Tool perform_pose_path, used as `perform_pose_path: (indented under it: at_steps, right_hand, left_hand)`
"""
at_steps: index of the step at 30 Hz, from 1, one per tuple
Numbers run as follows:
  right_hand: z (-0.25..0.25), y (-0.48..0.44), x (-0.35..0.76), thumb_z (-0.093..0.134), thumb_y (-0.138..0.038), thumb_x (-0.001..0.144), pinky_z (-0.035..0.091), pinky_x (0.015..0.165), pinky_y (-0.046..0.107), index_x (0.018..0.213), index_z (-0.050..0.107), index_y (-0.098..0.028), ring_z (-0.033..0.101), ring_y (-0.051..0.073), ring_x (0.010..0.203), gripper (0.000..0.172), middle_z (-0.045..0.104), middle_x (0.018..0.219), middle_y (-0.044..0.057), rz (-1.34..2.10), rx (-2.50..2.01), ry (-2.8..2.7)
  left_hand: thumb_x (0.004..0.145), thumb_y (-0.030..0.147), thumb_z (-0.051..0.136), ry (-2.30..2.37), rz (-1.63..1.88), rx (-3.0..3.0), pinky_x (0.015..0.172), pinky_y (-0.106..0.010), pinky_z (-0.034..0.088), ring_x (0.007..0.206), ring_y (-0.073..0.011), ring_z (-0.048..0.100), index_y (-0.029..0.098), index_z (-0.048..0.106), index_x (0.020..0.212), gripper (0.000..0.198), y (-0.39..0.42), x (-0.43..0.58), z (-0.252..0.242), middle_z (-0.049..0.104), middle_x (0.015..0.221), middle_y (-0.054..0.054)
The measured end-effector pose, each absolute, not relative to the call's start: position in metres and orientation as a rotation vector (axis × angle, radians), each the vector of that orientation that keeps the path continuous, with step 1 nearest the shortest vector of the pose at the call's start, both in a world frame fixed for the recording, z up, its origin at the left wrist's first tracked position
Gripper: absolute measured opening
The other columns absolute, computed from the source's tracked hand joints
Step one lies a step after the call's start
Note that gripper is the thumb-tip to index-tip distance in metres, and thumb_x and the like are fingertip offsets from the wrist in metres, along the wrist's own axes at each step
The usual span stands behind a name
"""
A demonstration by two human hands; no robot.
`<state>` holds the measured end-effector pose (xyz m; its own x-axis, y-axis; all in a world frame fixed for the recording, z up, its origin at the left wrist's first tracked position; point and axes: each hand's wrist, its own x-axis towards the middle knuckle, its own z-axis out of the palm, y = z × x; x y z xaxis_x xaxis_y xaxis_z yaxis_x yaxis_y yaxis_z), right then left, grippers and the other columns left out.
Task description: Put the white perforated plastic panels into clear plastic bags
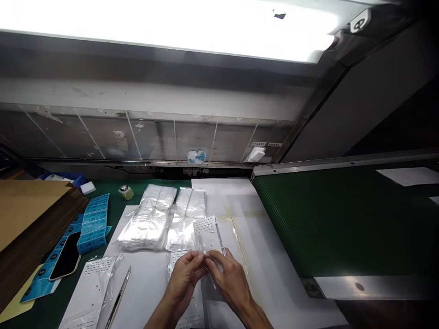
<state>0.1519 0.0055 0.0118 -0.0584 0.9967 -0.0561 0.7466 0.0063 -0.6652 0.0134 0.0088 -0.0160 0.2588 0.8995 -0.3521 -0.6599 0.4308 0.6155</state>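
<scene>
My left hand (183,279) and my right hand (232,279) meet at the front middle of the bench. Fingertips of both are pinched on the clear plastic bag (202,242) around a white slotted panel (208,228), which tilts up beyond my hands. Beneath my wrists lies another white slotted panel (190,315) in clear plastic. To the left rests a bagged white panel (89,292), with a slim pointed metal tool (118,297) beside it. Two bundles of clear plastic bags, a larger bundle (149,219) and a smaller bundle (187,219), lie just past my hands.
On the left are a cardboard stack (41,214), blue label sheets (94,224), a phone (66,256) and a small jar (125,192). A green conveyor belt (336,224) with a metal edge runs along the right. A bright lamp (164,27) hangs overhead.
</scene>
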Motion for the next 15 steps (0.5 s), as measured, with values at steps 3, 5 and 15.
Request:
perform_pose_path:
  at_steps: [3,5,15]
  right_hand:
    - [0.009,0.004,0.151,0.038,-0.044,0.09,0.045,0.065,0.022,0.094,0.065,-0.032,0.061,0.015,0.074,0.029,0.057,0.084,0.001,0.767,-1.761,-1.872]
    - [0.008,0.002,0.149,0.037,-0.043,0.091,0.045,0.065,0.022,0.093,0.065,-0.032,0.061,0.014,0.074,0.03,0.057,0.084,0.001,0.769,-1.753,-1.886]
    - [0.015,0.0,0.148,0.046,-0.049,0.085,0.046,0.072,0.027,0.104,0.062,-0.035,0.063,0.02,0.084,0.029,0.059,0.095,0.003,0.771,-1.85,-1.892]
  left_hand:
    - [0.078,0.023,0.067,0.738,1.09,0.335,0.091,-0.038,0.046,0.085,-0.0191,0.06,0.011,0.063,0.074,0.013,0.006,0.013,-0.021,0.064,0.083,-0.009]
    - [0.077,0.023,0.068,0.755,1.104,0.321,0.09,-0.038,0.047,0.083,-0.0185,0.06,0.012,0.062,0.073,0.013,0.005,0.013,-0.024,0.064,0.082,-0.008]
    - [0.07,0.028,0.075,0.893,1.166,0.325,0.077,-0.03,0.05,0.079,-0.0174,0.06,0.014,0.063,0.083,0.022,0.003,0.007,-0.027,0.064,0.084,-0.007]
